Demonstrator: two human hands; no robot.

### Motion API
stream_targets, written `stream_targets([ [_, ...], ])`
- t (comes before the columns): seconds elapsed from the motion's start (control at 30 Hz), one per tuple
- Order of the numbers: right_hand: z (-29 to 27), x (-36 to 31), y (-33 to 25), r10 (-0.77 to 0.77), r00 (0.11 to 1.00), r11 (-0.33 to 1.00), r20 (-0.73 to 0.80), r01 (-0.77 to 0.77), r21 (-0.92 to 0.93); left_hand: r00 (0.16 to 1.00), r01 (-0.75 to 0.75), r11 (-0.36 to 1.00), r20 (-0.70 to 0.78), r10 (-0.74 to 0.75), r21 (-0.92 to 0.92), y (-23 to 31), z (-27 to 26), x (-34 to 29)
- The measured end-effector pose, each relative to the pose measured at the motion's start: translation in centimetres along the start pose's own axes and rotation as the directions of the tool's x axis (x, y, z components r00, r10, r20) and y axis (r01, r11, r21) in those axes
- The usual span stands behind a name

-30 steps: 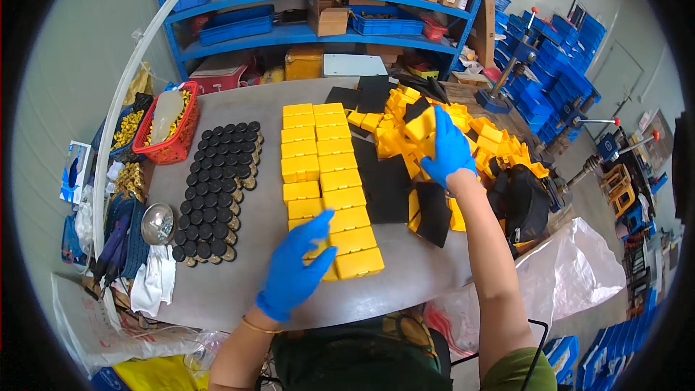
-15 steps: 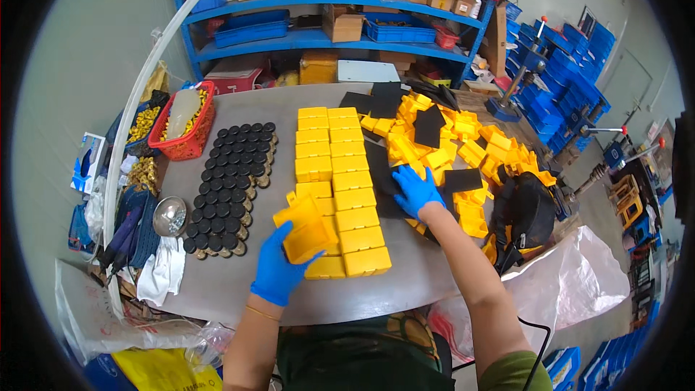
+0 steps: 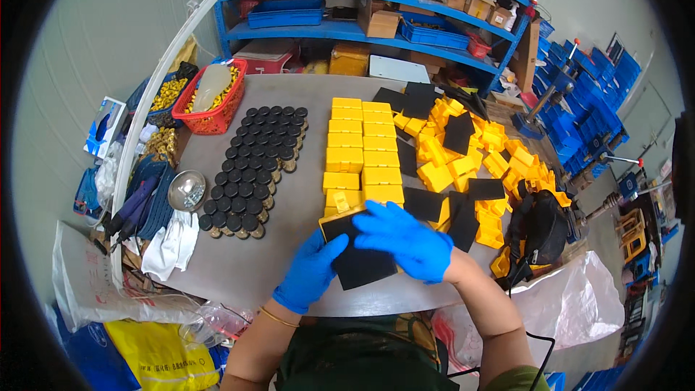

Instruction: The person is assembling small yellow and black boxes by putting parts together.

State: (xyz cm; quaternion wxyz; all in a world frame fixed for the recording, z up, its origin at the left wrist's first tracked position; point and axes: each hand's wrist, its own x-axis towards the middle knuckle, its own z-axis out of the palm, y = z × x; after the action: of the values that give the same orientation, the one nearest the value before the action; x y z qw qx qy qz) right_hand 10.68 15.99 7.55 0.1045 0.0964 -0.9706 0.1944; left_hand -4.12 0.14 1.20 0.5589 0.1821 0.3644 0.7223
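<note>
My left hand [image 3: 308, 272], in a blue glove, is closed around a yellow plastic box [image 3: 327, 226], mostly hidden behind a black foam sheet [image 3: 363, 269]. The left thumb presses on the sheet's left side. Across the sheet's upper right lies my right hand [image 3: 405, 241], also gloved, its fingers stretched out; its thumb is hidden. Just beyond both hands stand two columns of closed yellow boxes [image 3: 363, 143]. To their right is a loose heap of yellow boxes [image 3: 438, 174], with more black foam sheets [image 3: 423, 204] lying on and beside it.
Rows of black-capped jars [image 3: 250, 166] stand left on the grey table [image 3: 293, 253]. Further left are a red basket [image 3: 210, 120] with yellow pieces, a metal bowl [image 3: 187, 190] and white gloves [image 3: 171, 245]. A black bag [image 3: 544, 228] sits at the right edge; blue shelves [image 3: 347, 29] stand behind.
The right hand has come from the heap to the left hand, bringing a black foam sheet onto the yellow box. The left hand has drawn the box nearer, and the view has shifted.
</note>
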Motion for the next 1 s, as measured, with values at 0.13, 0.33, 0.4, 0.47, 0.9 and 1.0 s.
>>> stream_targets([
  [0.13,-0.1,1.0,-1.8,0.553,0.816,0.717,-0.17,-0.361,0.596,0.996,-0.087,0.98,-0.007,0.09,0.179,0.4,1.2,-1.0],
  [0.33,-1.0,2.9,-2.6,0.747,0.654,0.625,0.121,-0.752,0.208,0.976,-0.218,0.874,0.117,0.185,0.434,-0.1,1.7,-2.1],
  [0.4,-0.7,3.0,-2.7,0.764,0.631,0.605,0.138,-0.774,0.187,0.978,-0.204,0.888,0.119,0.169,0.412,-0.3,1.3,-1.7],
  [0.47,-1.1,3.2,-3.2,0.774,0.613,0.59,0.16,-0.789,0.168,0.981,-0.189,0.9,0.111,0.158,0.393,-0.1,0.9,-1.6],
  [0.9,0.0,5.7,-0.3,0.515,0.843,0.789,0.151,-0.536,0.299,0.983,-0.182,0.909,0.057,0.173,0.376,0.6,-1.9,-1.2],
  [1.0,0.5,7.9,0.0,0.57,0.78,0.689,0.26,-0.626,0.366,0.978,-0.188,0.899,-0.005,0.207,0.396,0.8,-2.5,-1.4],
])
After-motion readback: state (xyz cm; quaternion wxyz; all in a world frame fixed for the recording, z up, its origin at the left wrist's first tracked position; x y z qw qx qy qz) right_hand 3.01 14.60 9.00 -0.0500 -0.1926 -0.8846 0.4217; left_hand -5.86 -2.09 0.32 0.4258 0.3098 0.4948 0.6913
